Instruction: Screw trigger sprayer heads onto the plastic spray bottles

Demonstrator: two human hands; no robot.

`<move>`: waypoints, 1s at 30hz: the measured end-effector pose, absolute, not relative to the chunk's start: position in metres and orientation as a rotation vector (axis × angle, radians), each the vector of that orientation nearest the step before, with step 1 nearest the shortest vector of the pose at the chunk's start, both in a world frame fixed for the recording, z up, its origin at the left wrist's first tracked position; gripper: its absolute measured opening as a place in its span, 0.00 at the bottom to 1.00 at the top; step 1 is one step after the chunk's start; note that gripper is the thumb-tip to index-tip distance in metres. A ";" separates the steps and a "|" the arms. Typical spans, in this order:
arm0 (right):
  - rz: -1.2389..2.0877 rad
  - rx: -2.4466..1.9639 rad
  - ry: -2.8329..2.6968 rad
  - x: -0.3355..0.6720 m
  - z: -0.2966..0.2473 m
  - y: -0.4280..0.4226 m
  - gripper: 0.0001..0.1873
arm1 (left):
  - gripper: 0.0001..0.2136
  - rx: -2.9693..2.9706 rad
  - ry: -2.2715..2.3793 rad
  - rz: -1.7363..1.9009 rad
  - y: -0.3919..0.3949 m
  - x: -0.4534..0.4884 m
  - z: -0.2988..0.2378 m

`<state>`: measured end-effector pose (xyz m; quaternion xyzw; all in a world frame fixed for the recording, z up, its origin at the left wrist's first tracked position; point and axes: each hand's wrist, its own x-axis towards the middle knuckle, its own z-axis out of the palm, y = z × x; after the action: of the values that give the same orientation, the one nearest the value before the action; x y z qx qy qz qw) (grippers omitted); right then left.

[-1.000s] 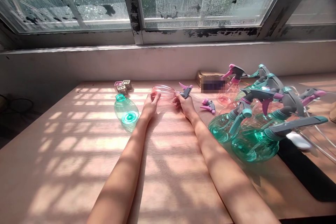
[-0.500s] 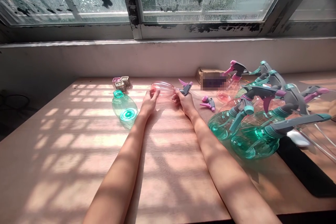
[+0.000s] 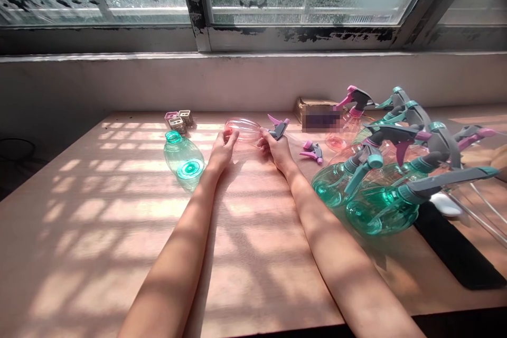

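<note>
A clear pink plastic bottle lies sideways above the table, its base toward my left hand. That hand is closed round the base end, thumb along the near side. At the neck end, my right hand pinches with thumb and fingers, closed on the grey-and-pink trigger spray head. The collar and the bottle's mouth are hidden behind those fingers, so how far they are joined cannot be seen. Left of my left hand rests a green bottle without a spray head. A loose spray head lies right of my right hand.
Several capped spray bottles crowd the right side. A cardboard box stands by the wall. Small sharpener-like blocks sit at the back left. On the right are a black mat, a white mouse and cables.
The whole view has shifted slightly up and left. Both hands keep the same hold on the pink bottle and spray head, with hardly any other movement.
</note>
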<state>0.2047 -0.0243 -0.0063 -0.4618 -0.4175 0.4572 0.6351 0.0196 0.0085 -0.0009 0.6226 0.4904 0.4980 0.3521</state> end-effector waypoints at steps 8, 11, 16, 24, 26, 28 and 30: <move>1.044 -1.060 -0.957 0.203 -0.005 -0.027 0.17 | 0.17 1.605 1.267 1.294 0.011 0.019 -0.003; 1.049 -1.060 -0.955 0.203 -0.005 -0.027 0.16 | 0.16 1.597 1.267 1.292 0.011 0.019 -0.004; 1.050 -1.049 -0.959 0.204 -0.006 -0.025 0.16 | 0.17 1.588 1.259 1.294 0.012 0.019 -0.005; 1.052 -1.050 -0.958 0.205 -0.010 -0.023 0.15 | 0.17 1.598 1.252 1.282 0.015 0.014 -0.007; 1.053 -1.054 -0.955 0.205 -0.010 -0.023 0.14 | 0.17 1.603 1.239 1.279 0.014 0.013 -0.007; 1.054 -1.056 -0.952 0.206 -0.009 -0.023 0.14 | 0.17 1.609 1.221 1.280 0.012 0.013 -0.006; 1.056 -1.054 -0.951 0.206 -0.009 -0.024 0.14 | 0.17 1.614 1.204 1.283 0.010 0.013 -0.004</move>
<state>0.2056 -0.0240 -0.0087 -0.4610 -0.4157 0.4619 0.6336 0.0130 0.0097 -0.0040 0.6285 0.4689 0.4996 0.3682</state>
